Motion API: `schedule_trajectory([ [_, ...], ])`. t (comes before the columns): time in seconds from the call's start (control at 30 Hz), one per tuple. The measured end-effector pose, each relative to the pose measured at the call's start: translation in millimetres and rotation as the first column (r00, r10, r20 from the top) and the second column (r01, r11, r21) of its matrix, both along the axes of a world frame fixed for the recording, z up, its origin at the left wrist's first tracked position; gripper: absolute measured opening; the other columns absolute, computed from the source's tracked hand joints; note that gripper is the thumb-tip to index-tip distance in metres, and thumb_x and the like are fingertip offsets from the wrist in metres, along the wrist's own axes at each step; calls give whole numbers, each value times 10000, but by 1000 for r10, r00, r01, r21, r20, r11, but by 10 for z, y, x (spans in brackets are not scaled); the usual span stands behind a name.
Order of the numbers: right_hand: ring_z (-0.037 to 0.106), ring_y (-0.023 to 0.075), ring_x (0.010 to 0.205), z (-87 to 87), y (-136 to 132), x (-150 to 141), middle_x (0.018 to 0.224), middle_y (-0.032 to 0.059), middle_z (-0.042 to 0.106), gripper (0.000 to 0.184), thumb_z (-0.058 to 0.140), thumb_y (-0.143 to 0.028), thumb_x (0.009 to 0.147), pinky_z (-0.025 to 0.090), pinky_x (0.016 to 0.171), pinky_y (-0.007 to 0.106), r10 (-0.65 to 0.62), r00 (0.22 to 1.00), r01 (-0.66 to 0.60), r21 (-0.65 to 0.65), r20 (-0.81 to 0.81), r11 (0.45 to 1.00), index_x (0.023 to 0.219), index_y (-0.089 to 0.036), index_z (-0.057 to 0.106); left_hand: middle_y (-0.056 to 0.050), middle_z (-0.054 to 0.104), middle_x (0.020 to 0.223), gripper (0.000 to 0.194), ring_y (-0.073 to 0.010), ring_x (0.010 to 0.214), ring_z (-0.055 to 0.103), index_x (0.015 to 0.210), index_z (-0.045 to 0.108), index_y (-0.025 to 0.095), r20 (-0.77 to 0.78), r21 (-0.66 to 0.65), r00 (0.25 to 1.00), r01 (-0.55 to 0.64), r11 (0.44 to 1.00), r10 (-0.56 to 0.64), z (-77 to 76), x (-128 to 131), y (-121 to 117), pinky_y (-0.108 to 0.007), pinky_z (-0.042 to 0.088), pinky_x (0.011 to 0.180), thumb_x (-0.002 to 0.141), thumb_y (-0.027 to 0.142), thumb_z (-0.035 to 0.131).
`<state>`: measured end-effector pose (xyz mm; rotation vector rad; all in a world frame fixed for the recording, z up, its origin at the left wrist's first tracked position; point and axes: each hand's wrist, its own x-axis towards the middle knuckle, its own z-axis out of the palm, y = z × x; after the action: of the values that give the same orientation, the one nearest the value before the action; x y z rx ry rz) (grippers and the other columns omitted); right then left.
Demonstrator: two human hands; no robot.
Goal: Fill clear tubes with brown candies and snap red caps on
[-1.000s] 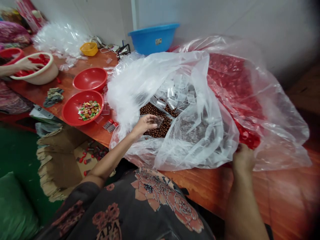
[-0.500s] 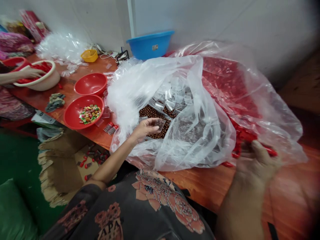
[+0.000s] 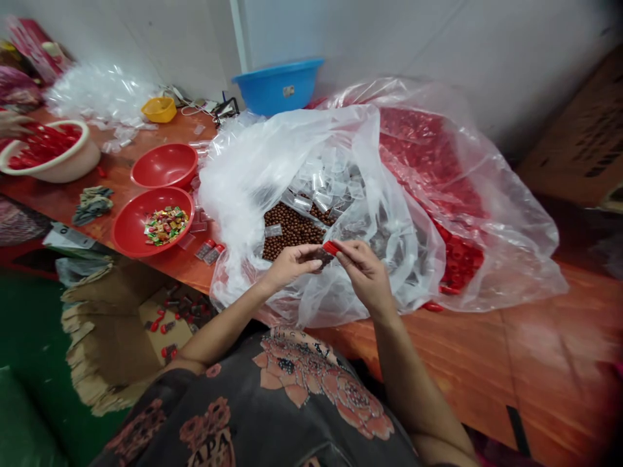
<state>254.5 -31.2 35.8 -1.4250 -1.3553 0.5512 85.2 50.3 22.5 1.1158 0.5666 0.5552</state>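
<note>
Between thumb and fingers, my left hand [image 3: 296, 264] holds a small clear plastic container [image 3: 322, 257] with dark contents. My right hand [image 3: 363, 269] is closed on a red cap [image 3: 331, 248], which sits at the container's upper end; whether it is fully seated I cannot tell. Both hands are over a clear plastic bag [image 3: 272, 162] that is spread wide. Inside it lie brown chocolate balls [image 3: 287, 233] and a heap of empty clear containers [image 3: 328, 178]. Right of that, another clear bag holds many red caps [image 3: 455, 253].
Left on the table stand a red bowl of wrapped sweets [image 3: 165, 227], another red bowl [image 3: 164, 165] and a white basin [image 3: 80, 162] of red pieces, with another person's hand [image 3: 13, 123] there. A blue basin [image 3: 277, 87] is behind. Below, a cardboard box [image 3: 107, 337] contains capped containers.
My right hand has come left from the bag of red caps to my left hand, bringing a red cap to the container. The view has shifted slightly right.
</note>
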Motion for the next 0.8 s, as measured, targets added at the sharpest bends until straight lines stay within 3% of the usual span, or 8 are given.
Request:
schedule_trajectory([
  [0.13, 622, 166, 983, -27, -23, 29, 1049, 19, 668, 303, 550, -326, 915, 508, 902, 358, 42, 988, -47, 25, 149, 999, 1191, -372, 664, -78, 710, 1090, 462, -163, 896, 647, 1179, 697, 152, -60, 121, 998, -23, 992, 30, 0, -21, -19, -300, 540, 814, 738, 277, 746],
  [0.23, 623, 188, 1069, -65, -34, 26, 1162, 40, 671, 361, 551, -351, 916, 494, 955, 374, 88, 985, -84, -35, 148, 996, 1267, -308, 621, -81, 715, 1073, 485, -154, 856, 646, 1195, 689, 139, -80, 146, 996, -31, 989, 42, 6, -35, -21, -298, 541, 799, 733, 276, 750],
  [0.3, 628, 187, 1043, -87, -38, 19, 1161, 49, 670, 406, 553, -377, 913, 508, 925, 371, 69, 995, -63, -72, 78, 995, 1308, -285, 576, -90, 711, 1087, 500, -160, 864, 645, 1205, 683, 135, -68, 110, 997, -32, 993, 39, 17, -44, -24, -314, 550, 798, 731, 279, 753],
  [0.4, 597, 131, 765, -97, -39, 24, 916, 15, 645, 390, 508, -413, 936, 518, 703, 292, -13, 992, 1, -90, -129, 996, 1303, -285, 530, -95, 706, 1108, 492, -177, 907, 645, 1195, 687, 150, -47, 38, 997, -54, 998, 55, 34, -60, -31, -324, 564, 784, 726, 282, 761],
  [0.57, 383, 78, 519, -35, -51, 67, 676, -53, 444, 336, 517, -469, 925, 338, 464, 218, 11, 921, -74, -147, -389, 986, 1210, -290, 522, -96, 712, 1090, 454, -194, 927, 653, 1145, 711, 176, 28, -134, 999, -39, 990, 44, 43, -85, -28, -355, 574, 783, 704, 258, 787],
  [0.7, 455, 75, 594, 27, -47, 101, 740, -23, 500, 281, 502, -479, 930, 394, 537, 228, 6, 955, -50, -141, -298, 989, 1023, -238, 611, -95, 714, 1094, 426, -190, 927, 661, 1108, 723, 179, 90, -245, 993, -48, 968, 72, 61, -93, -5, -378, 567, 825, 688, 201, 791],
  [0.8, 523, 88, 685, 26, -12, 102, 844, 1, 573, 312, 547, -459, 909, 444, 605, 237, 23, 969, -59, -141, -247, 988, 1116, -235, 613, -113, 714, 1103, 395, -199, 927, 672, 1112, 720, 164, 86, -309, 994, -34, 950, 64, 75, -89, 10, -407, 555, 861, 720, 200, 754],
])
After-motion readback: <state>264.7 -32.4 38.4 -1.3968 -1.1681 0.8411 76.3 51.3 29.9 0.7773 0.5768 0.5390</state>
